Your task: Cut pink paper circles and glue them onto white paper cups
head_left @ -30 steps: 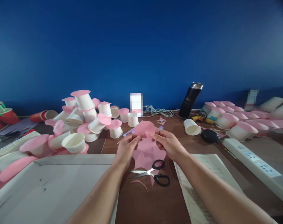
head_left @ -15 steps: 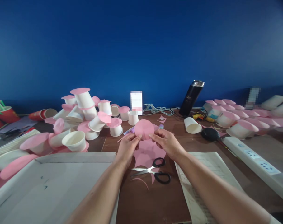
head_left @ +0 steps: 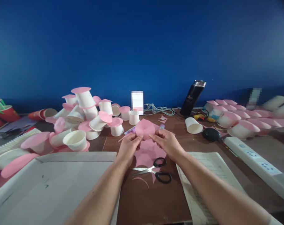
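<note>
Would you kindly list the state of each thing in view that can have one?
pink paper circle: held up off the table, pinched at its lower edge by both hands
left hand: fingers closed on the circle
right hand: fingers closed on the circle
scissors: lying flat, blades nearly shut
single white cup: tipped on its side
black flask: upright, lid on

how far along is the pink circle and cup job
Done: many white cups capped with pink discs are piled on the table's left. In hand: left hand and right hand pinch one pink circle. Left: a plain cup lies uncapped; scissors rest on pink paper.
</note>
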Demonstrator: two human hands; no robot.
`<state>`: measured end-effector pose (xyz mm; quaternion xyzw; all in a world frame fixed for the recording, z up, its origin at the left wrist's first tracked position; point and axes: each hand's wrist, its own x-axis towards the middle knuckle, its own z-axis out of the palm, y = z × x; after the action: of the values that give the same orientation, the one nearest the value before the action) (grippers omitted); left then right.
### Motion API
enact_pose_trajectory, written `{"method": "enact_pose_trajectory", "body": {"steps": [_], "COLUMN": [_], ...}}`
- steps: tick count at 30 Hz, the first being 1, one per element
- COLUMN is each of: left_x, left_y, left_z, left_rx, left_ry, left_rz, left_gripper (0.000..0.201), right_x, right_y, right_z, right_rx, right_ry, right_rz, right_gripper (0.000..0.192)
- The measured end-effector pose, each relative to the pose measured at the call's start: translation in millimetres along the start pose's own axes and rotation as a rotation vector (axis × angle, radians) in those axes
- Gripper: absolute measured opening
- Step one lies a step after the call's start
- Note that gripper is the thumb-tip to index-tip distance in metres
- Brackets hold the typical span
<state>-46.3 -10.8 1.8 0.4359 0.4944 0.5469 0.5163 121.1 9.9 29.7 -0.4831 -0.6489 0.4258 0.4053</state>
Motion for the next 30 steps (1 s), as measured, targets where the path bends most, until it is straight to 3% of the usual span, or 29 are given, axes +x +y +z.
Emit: {"method": "enact_pose_trajectory", "body": {"steps": [14, 30], "left_x": [-2.5, -7.3], "left_y": [5.3, 17.5], "left_z": [0.9, 2.7], "left_rx": [0.077, 0.21], "left_ry": [0.0, -0.019], "left_rz": [0.008, 0.012], "left_gripper": [0.031, 0.035], "right_x": [0.9, -0.4], "right_y": [2.2, 4.5], "right_z": [2.0, 3.2], "right_rx": [-0.1, -0.028], "right_ry": [0.037, -0.026], "right_rz": [-0.047, -0.042], "right_gripper": [0.034, 0.032]}}
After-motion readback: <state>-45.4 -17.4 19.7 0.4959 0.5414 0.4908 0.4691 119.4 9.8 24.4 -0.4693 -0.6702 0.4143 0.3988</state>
